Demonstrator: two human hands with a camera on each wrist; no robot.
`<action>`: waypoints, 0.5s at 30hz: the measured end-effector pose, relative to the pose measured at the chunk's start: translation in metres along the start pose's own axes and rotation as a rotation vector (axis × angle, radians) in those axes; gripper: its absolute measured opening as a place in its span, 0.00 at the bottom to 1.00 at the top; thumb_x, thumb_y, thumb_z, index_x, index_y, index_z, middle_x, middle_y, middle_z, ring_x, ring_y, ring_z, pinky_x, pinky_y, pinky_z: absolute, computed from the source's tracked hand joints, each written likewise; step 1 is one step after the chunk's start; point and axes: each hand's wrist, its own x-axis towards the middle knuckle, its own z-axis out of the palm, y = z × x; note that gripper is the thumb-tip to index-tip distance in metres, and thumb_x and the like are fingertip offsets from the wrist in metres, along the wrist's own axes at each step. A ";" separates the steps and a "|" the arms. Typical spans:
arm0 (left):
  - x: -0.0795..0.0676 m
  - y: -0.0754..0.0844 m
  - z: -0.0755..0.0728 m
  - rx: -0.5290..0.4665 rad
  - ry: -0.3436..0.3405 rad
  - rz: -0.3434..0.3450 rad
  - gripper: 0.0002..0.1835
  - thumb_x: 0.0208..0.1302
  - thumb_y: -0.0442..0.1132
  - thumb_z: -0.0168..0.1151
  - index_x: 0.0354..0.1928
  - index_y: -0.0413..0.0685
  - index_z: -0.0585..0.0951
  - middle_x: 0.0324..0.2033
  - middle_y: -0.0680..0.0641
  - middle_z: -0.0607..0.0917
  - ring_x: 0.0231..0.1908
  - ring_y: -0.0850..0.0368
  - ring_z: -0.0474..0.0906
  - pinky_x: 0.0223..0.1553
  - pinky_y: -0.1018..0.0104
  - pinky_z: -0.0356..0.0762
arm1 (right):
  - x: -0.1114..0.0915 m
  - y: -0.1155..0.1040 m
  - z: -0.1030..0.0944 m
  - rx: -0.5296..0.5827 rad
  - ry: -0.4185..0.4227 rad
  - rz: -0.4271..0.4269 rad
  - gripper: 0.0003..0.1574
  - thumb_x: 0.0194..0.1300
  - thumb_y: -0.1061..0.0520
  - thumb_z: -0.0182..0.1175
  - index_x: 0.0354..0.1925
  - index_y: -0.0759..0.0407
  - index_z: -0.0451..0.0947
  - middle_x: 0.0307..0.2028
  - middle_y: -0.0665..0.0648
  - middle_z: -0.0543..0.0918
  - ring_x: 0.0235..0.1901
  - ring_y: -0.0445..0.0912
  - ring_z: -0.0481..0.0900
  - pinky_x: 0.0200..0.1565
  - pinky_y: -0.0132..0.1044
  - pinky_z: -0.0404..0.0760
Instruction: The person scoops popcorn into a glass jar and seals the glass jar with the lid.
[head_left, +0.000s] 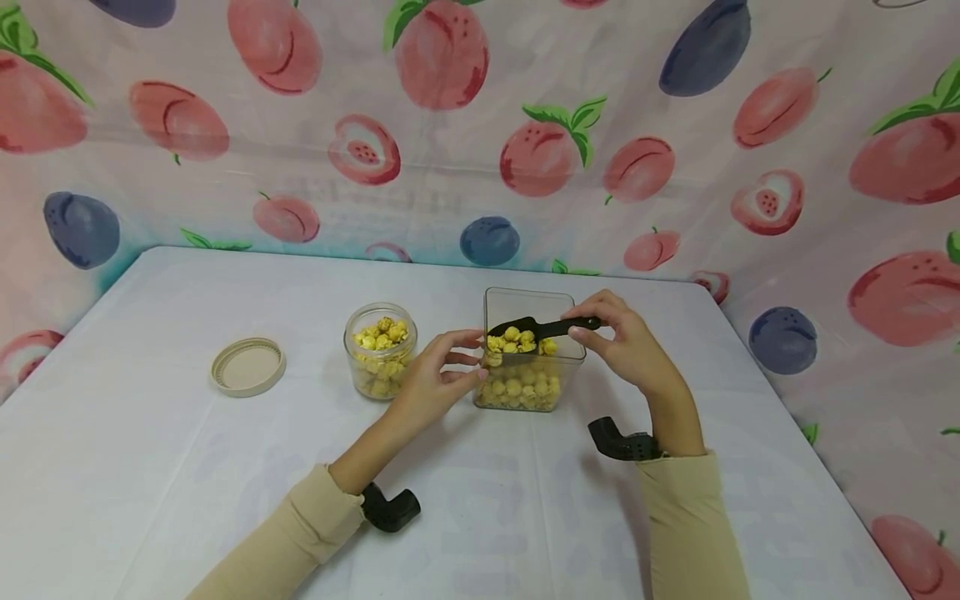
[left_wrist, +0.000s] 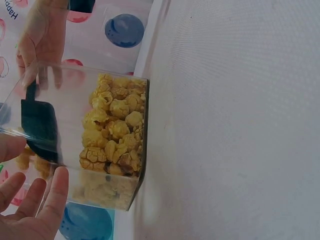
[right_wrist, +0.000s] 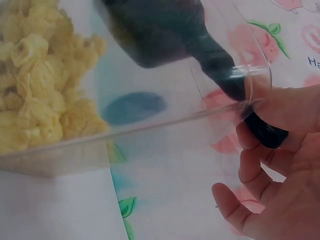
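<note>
Clear container [head_left: 528, 307]: cropped, right wrist view. Black scoop [right_wrist: 152, 30], at container's mouth: blade cropped likewise. Jar [head_left: 375, 362], left of container: part-hidden by left hand [head_left: 438, 367].

I am facing a pale pink backdrop [head_left: 427, 204] that is hanging behind and beside the white table [head_left: 135, 492]. Printed red peaches [head_left: 441, 58] and dark blue plums [head_left: 489, 242] are dotting it, turquoise shading is tinting its lower edge, and soft shadows are lying on the table.
</note>
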 end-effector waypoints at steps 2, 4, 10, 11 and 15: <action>0.000 0.000 0.000 0.001 0.001 0.000 0.25 0.60 0.35 0.63 0.60 0.47 0.71 0.53 0.44 0.75 0.49 0.47 0.76 0.49 0.54 0.79 | 0.000 -0.001 0.000 -0.006 -0.014 -0.001 0.12 0.63 0.64 0.58 0.45 0.66 0.79 0.39 0.58 0.72 0.43 0.44 0.64 0.46 0.34 0.66; 0.000 0.000 0.000 0.002 0.003 0.003 0.25 0.60 0.35 0.63 0.60 0.47 0.71 0.53 0.44 0.75 0.49 0.47 0.76 0.49 0.54 0.79 | -0.001 -0.002 -0.002 -0.010 -0.027 0.004 0.12 0.63 0.64 0.58 0.45 0.65 0.78 0.39 0.57 0.72 0.43 0.44 0.65 0.46 0.34 0.65; 0.000 0.000 0.000 0.006 0.007 0.001 0.25 0.60 0.35 0.63 0.60 0.47 0.71 0.53 0.44 0.75 0.49 0.47 0.77 0.49 0.55 0.80 | -0.005 -0.003 -0.008 0.009 -0.052 0.007 0.12 0.63 0.63 0.58 0.46 0.64 0.79 0.40 0.57 0.73 0.42 0.41 0.67 0.43 0.31 0.67; 0.000 0.001 0.000 0.007 0.007 -0.002 0.25 0.60 0.35 0.63 0.60 0.47 0.71 0.53 0.44 0.75 0.49 0.48 0.77 0.48 0.56 0.80 | -0.005 -0.003 -0.009 0.018 -0.050 0.008 0.12 0.64 0.63 0.57 0.46 0.65 0.79 0.40 0.56 0.73 0.43 0.41 0.67 0.44 0.30 0.67; 0.000 0.001 0.000 0.010 0.007 -0.011 0.25 0.60 0.35 0.62 0.60 0.47 0.71 0.53 0.44 0.75 0.49 0.48 0.77 0.48 0.57 0.80 | -0.006 -0.001 -0.011 0.045 -0.032 0.022 0.13 0.65 0.62 0.56 0.46 0.66 0.78 0.41 0.53 0.74 0.45 0.39 0.68 0.47 0.30 0.68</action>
